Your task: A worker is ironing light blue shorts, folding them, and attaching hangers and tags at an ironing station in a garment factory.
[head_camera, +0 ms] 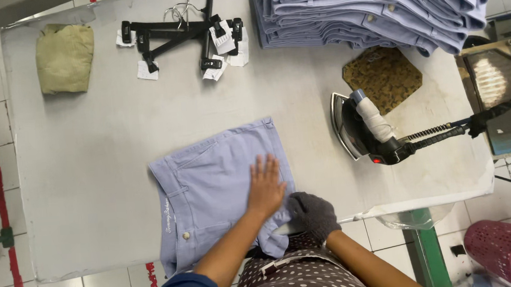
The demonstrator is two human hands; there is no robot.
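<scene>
Under the flat, spread bare left hand [265, 186], folded pale lilac cotton shorts [216, 188] lie smoothed; the grey-gloved right hand [313, 212] seemingly grips their near edge.

The stack of folded blue clothes [378, 9] runs off the top edge, so its full height cannot be seen. The pink basket [506, 255] is cut off at the bottom right corner. The left hand [266, 188] covers part of the blue shorts [211, 188]. The gloved right hand [313, 214] hides the hem it lies on. The little paper tags [222, 41] on the black hangers [179, 32] are too small to read.
</scene>
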